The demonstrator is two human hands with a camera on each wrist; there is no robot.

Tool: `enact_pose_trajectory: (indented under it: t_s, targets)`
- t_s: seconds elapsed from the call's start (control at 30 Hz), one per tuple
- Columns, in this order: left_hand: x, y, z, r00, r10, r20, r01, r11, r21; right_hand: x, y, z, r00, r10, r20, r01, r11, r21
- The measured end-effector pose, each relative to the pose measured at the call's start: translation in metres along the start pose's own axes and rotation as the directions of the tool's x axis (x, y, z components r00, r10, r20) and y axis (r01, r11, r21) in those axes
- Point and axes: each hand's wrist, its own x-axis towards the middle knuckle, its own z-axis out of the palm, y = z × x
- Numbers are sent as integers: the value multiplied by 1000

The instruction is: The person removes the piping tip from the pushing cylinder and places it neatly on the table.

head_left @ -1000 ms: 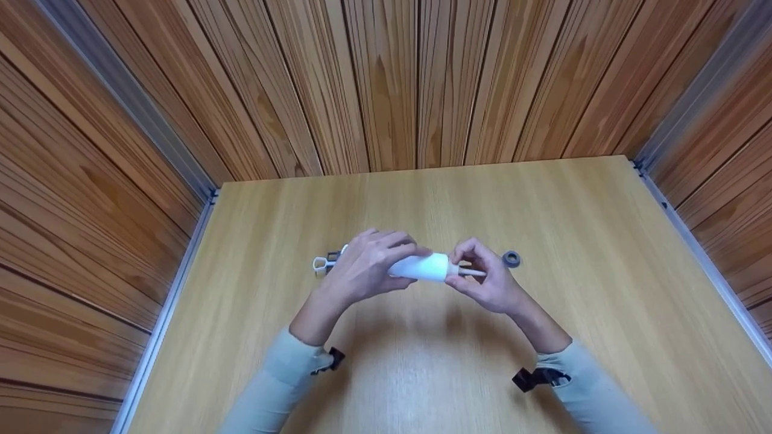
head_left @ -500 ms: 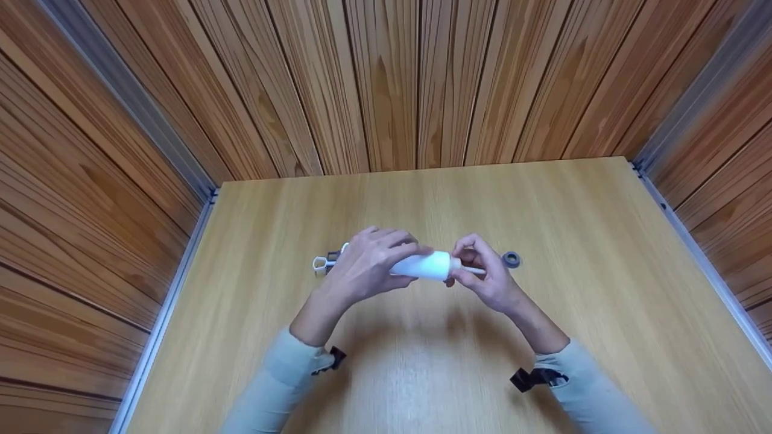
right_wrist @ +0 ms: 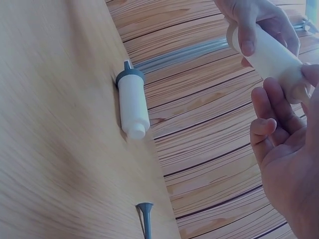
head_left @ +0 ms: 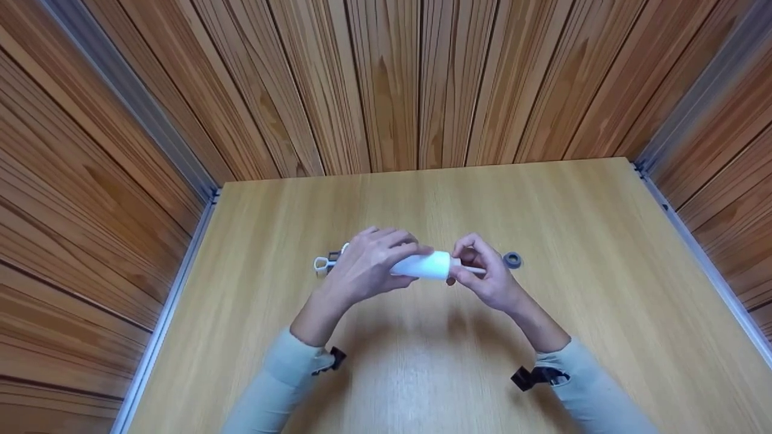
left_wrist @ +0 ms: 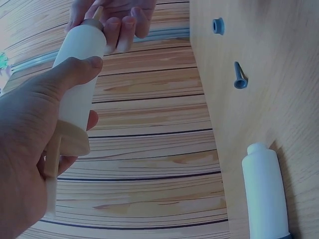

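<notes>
a left hand (head_left: pixel 369 265) grips a white tube (head_left: pixel 429 265).

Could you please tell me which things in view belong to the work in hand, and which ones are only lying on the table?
In the work:
White tube, gripped by the left hand
Its nozzle, pinched by the right hand

Lying on the table, apparently not in use:
Gray ring
Gray funnel-shaped piece
Second white tube, untouched

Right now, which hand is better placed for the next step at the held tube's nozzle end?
Probably the right hand: its thumb and fingers are at the base of the nozzle, while the left hand grips the white tube.
</notes>
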Motion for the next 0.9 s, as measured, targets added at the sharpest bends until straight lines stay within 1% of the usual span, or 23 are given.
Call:
enact_pose_trajectory:
  t_s: [0.1, 0.2, 0.33, 0.43, 0.53, 0.67, 0.8, 0.9]
  targets:
    - [0, 0, 0, 1000, 4, -20, -4, 1000, 4, 0, 0, 1, 999, -30, -27, 28, 997, -66]
    - [0, 0, 0, 1000, 1, -27, -1, 1000, 11, -1, 0, 2, 998, -52, -44, 46, 990, -130]
    - [0, 0, 0, 1000, 0, -19, 0, 1000, 13, -2, 0, 1, 998, -53, -39, 46, 987, -153]
    - [0, 1, 0, 1000, 0, -15, 0, 1000, 3, -2, 1, 0, 998, -47, -34, 42, 991, -126]
    - [1, 2, -1, 1000, -4, -14, 4, 1000, -2, -2, 1, 0, 999, -27, -25, 26, 998, -53]
    - [1, 2, -2, 1000, -4, -19, 4, 1000, 8, -2, 0, 0, 1000, -2, -7, 2, 1000, 30]
    - [1, 2, -2, 1000, -2, -20, 3, 1000, 11, -2, 0, 0, 1000, -9, 1, 9, 999, 54]
    - [1, 2, -1, 1000, -2, -17, 2, 1000, 5, -2, 0, 0, 1000, -20, -5, 20, 999, 45]
